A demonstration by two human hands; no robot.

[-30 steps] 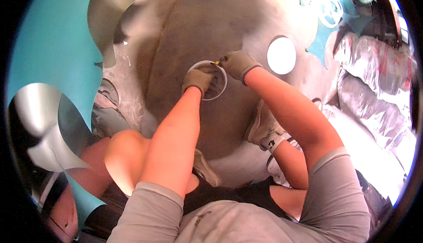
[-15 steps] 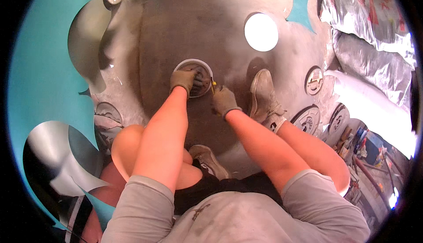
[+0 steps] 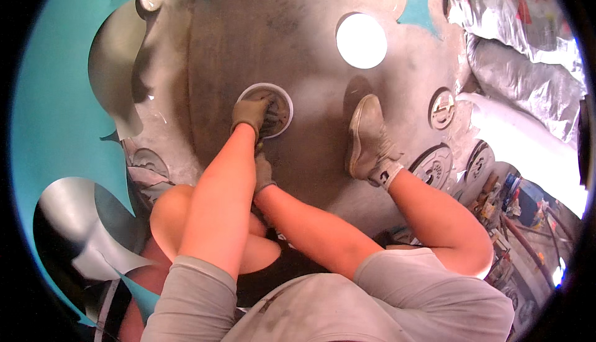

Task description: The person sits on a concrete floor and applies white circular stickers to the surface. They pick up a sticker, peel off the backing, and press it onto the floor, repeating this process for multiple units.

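Observation:
My left hand (image 3: 253, 113), in a tan work glove with dark fingers, presses down inside a round, shallow part with a pale raised rim (image 3: 289, 102) and brownish middle, gripping it on the floor. My right hand (image 3: 264, 169), gloved as well, is closed at the near edge of that part, just under my left wrist. Partly covered by my left forearm, it holds a slim small tool (image 3: 259, 149), mostly hidden now; a yellow bit showed on it earlier.
A bright white round (image 3: 362, 41) lies farther off on the floor. My shoe (image 3: 367, 134) stands to the right. Patterned round parts (image 3: 442, 108) lie beyond it, near silvery wrapped bundles (image 3: 518, 87). Large teal sheeting with curved cutouts (image 3: 65, 118) rises at left.
My right hand has swung left from the right side of the round part to its near edge, beneath my left wrist. The left hand keeps its hold.

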